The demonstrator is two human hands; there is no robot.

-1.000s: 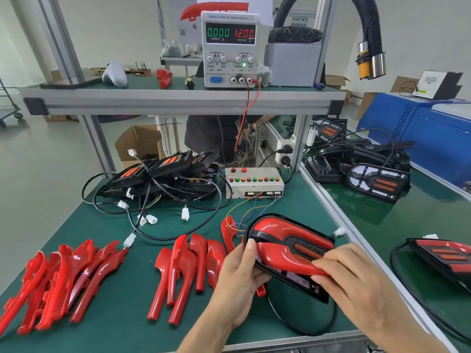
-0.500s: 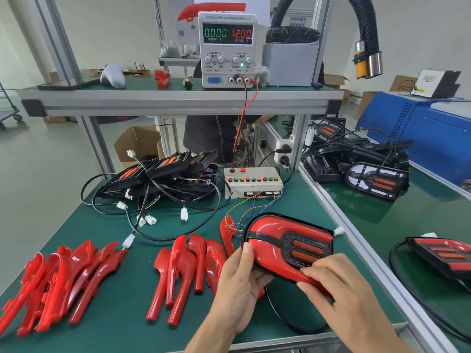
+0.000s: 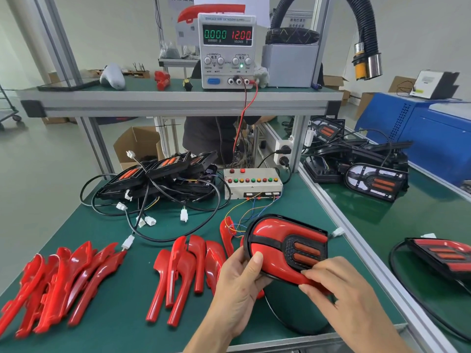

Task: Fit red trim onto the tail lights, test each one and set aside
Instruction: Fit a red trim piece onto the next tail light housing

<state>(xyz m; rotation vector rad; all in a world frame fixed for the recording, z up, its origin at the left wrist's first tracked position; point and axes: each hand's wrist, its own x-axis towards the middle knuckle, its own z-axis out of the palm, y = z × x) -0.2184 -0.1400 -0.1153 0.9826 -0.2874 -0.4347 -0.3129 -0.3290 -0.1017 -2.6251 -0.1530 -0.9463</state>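
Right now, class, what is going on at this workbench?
A person is fitting red trim onto a tail light. The left hand grips its left end, thumb on the red face, while the right hand presses along the lower edge. Loose red trim pieces lie on the green bench, a pile of untrimmed lights sits behind them beside the button test box, and the power supply on the shelf reads zero current, so no test is running.
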